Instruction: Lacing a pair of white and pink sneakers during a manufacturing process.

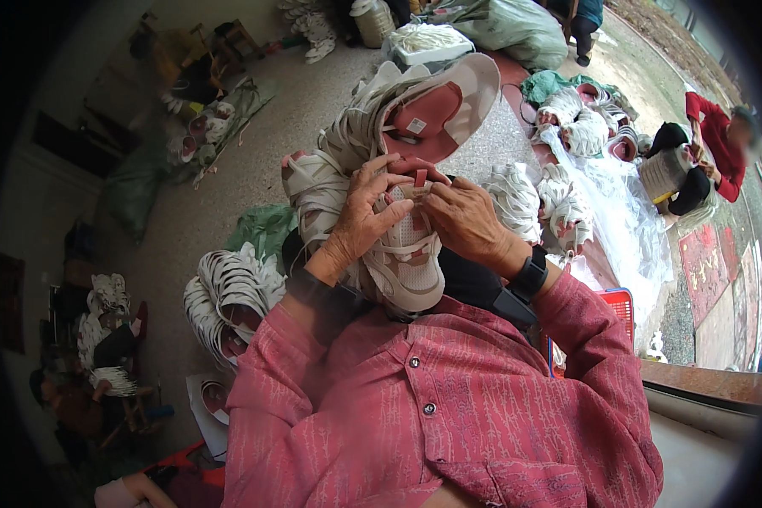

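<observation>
I hold a beige and white shoe upper (408, 254) in front of my chest, toe end toward me. My left hand (360, 216) grips its left side, fingers curled over the top edge. My right hand (466, 222) pinches the small red tab at the tongue from the right. A black watch sits on my right wrist. Behind my hands rises a stack of matching uppers with red linings (423, 110). My sleeves and shirt are pink-red.
Bundles of white uppers lie at my left (229, 292) and right (559, 203). A red crate (620, 306) stands by my right elbow. A person in red (720, 140) sits at far right, another person low at far left (76, 389). Sacks (508, 30) lie at the back.
</observation>
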{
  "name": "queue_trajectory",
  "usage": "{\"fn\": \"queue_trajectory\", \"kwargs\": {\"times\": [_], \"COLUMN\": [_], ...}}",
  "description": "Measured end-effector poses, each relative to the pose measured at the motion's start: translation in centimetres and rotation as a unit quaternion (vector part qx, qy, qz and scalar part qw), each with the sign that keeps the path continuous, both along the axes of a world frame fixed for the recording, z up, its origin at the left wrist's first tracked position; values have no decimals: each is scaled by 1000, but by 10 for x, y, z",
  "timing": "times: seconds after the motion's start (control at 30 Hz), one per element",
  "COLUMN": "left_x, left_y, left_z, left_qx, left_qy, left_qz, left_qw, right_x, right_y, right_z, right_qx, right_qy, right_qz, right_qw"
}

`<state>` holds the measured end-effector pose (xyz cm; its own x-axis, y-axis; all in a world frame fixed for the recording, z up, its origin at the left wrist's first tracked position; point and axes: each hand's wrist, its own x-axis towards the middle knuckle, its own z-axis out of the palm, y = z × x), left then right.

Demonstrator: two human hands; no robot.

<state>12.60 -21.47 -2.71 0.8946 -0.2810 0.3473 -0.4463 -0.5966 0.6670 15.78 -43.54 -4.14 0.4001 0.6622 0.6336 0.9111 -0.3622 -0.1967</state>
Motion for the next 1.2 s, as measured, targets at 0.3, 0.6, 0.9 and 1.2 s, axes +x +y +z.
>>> {"fn": "queue_trajectory", "kwargs": {"times": [0.3,0.6,0.9,1.2], "left_x": [-53,-124,-99,-167], "left_y": [3,28,51,186], "left_z": [12,-13,-21,35], "left_qx": [52,-636,-777,-710], "left_qy": [-149,441,298,91], "left_qz": [124,-59,-71,8], "left_qw": [980,631,549,699], "right_x": [-7,-31,-47,-38], "right_y": [-20,-97,-170,-93], "right_z": [2,27,-6,-34], "right_qx": [146,364,339,148], "right_qy": [147,547,638,209], "right_qz": [32,118,-16,-126], "right_qw": [978,744,691,958]}}
